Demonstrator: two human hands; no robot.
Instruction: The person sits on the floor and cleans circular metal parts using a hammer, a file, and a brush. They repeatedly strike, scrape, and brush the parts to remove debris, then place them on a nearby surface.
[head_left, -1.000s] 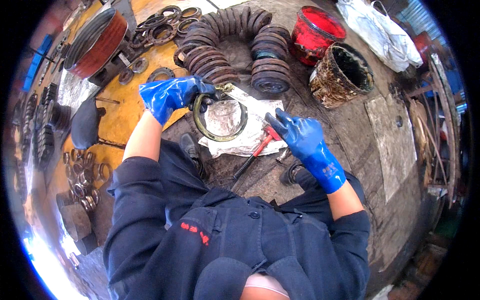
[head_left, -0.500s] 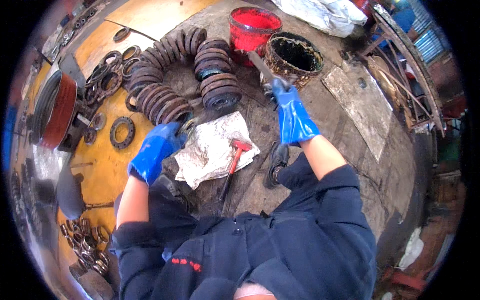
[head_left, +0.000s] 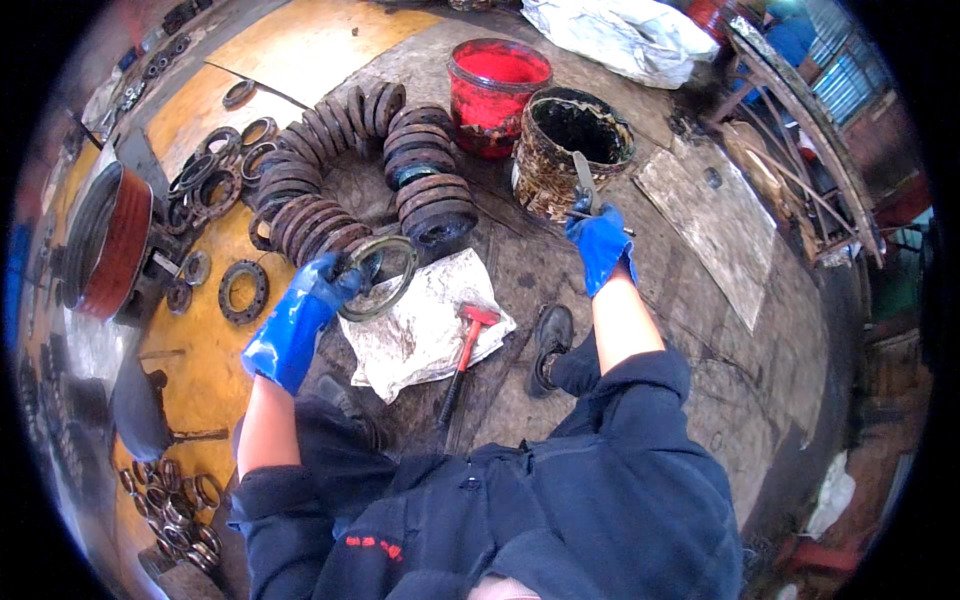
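Note:
My left hand (head_left: pixel 325 280), in a long blue glove, is closed on the edge of a greenish metal ring (head_left: pixel 412 265). The ring is tilted over a stained white cloth (head_left: pixel 435 345) on the floor. My right hand (head_left: pixel 602 243), gloved the same way, grips a scraper (head_left: pixel 583 172) with a flat narrow blade. Its blade points up in front of the mouth of a grimy bucket (head_left: pixel 545 165) with dark contents. A red-headed hammer (head_left: pixel 470 345) lies partly on the cloth, between my hands.
Stacked rusty rings (head_left: pixel 300 215) curve across the floor ahead. A red bucket (head_left: pixel 490 120) stands behind the grimy one. Loose flanged rings (head_left: pixel 243 290) and a large drum-like part (head_left: pixel 115 240) are on the left. A metal plate (head_left: pixel 715 215) lies right; a metal frame (head_left: pixel 800 110) stands beyond it.
The ring in my left hand has turned so its opening faces up into view. My right hand has drawn slightly back and right with the scraper, whose blade now points more upright.

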